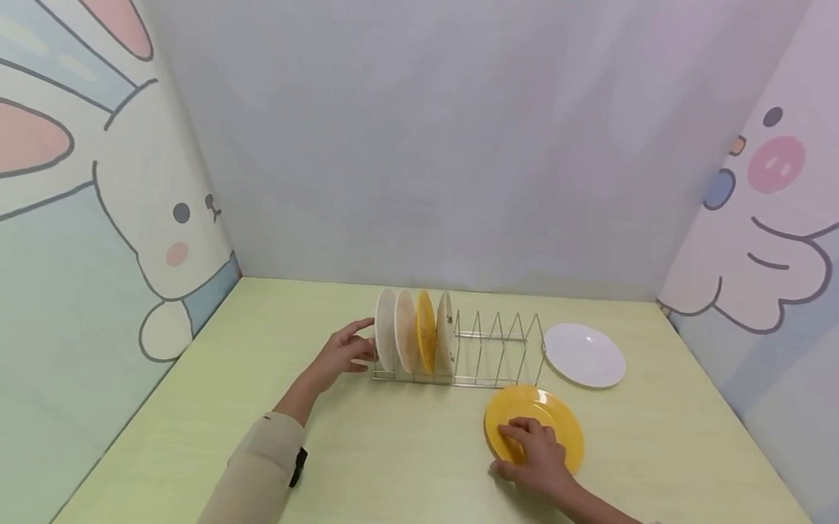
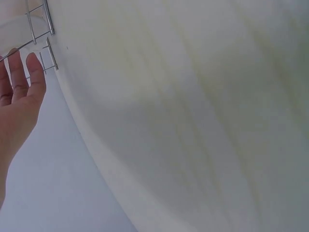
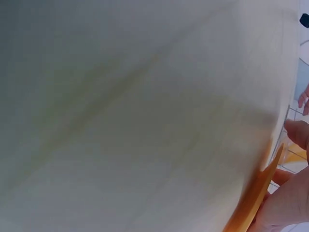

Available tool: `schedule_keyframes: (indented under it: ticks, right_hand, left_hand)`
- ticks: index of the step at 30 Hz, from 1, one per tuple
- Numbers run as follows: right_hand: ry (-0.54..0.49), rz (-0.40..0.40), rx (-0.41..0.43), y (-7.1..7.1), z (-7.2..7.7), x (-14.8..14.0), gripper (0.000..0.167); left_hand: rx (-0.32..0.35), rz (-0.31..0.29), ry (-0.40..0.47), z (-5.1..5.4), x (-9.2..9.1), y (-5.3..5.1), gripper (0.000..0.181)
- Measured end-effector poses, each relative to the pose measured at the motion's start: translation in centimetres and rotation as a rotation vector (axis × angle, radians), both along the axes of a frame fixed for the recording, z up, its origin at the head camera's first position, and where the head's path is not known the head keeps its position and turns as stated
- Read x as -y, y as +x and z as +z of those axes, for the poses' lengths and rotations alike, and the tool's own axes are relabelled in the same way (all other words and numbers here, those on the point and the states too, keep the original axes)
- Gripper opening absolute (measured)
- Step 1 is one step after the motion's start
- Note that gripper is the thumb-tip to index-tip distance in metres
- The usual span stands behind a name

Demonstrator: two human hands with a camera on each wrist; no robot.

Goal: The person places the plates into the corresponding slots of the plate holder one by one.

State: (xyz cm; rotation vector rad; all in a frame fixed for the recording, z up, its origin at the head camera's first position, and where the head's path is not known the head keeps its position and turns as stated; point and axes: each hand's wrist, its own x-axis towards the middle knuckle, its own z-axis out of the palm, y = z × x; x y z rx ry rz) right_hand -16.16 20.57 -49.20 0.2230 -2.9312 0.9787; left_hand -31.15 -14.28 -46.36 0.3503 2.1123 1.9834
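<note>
A wire dish rack (image 1: 495, 383) stands at the table's middle. In its left part several plates stand upright: white ones, a yellow plate (image 1: 425, 333) and a pale plate (image 1: 445, 334) with dark marks. My left hand (image 1: 341, 357) is at the rack's left end, its loosely bent fingers touching or close to the end wires. Over a second yellow plate (image 1: 552, 418), lying in front of the rack's right end, is my right hand (image 1: 539, 460). Its bent fingers reach over the plate. In the right wrist view the thumb (image 3: 297, 131) is apart from the plate's rim.
A white plate (image 1: 585, 355) lies flat on the table, right of the rack. The rack's right part shows bare wire slots. A grey wall (image 1: 427, 134) closes off the back, and side walls with cartoon animals stand left and right of the pale green table (image 1: 392, 469).
</note>
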Motion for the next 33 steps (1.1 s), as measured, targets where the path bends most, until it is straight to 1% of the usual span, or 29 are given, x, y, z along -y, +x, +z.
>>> schedule_keyframes:
  ticks: [2,7,11,15,16,19,22,24,26,28,33]
  right_hand:
    - [0.019,-0.016,-0.005,-0.2,-0.2,0.1,0.053]
    - [0.087,-0.012,-0.072,-0.6,-0.6,0.2,0.049]
    - [0.145,0.018,-0.122,-0.5,-0.6,0.1,0.042]
    - [0.147,0.066,-0.171,0.0,-0.1,-0.2,0.033]
    - [0.135,0.078,-0.183,0.2,0.1,-0.3,0.031]
    - [0.057,0.134,-0.244,0.7,1.1,-0.5,0.028]
    - [-0.029,0.139,-0.273,1.2,2.2,-0.6,0.025]
    - [-0.078,0.105,-0.277,1.5,3.0,-0.7,0.023]
    - [-0.130,0.050,-0.269,1.7,3.6,-0.7,0.022]
    - [-0.175,0.014,-0.285,1.6,4.2,-0.9,0.023]
    - [-0.214,-0.054,-0.373,1.1,5.1,-1.7,0.024]
  left_hand:
    - [-0.003,-0.001,0.003,0.0,0.0,-0.1,0.049]
    - [-0.014,0.006,0.000,-0.1,0.1,-0.4,0.049]
    - [-0.011,0.007,-0.001,-0.2,-0.1,-0.5,0.049]
    - [0.000,0.007,0.005,-0.3,-0.3,-0.3,0.049]
    - [0.001,0.004,0.006,-0.4,-0.3,-0.3,0.049]
    - [-0.002,0.000,0.006,-0.4,-0.2,-0.2,0.048]
    - [0.007,-0.002,0.008,-0.6,-0.1,-0.3,0.048]
    - [0.018,0.001,0.009,-0.8,-0.1,-0.3,0.047]
    - [0.031,0.007,0.013,-0.9,-0.1,-0.4,0.045]
    - [0.036,0.013,0.018,-0.9,-0.2,-0.4,0.044]
    - [0.011,0.018,0.018,-0.5,-0.4,-0.4,0.044]
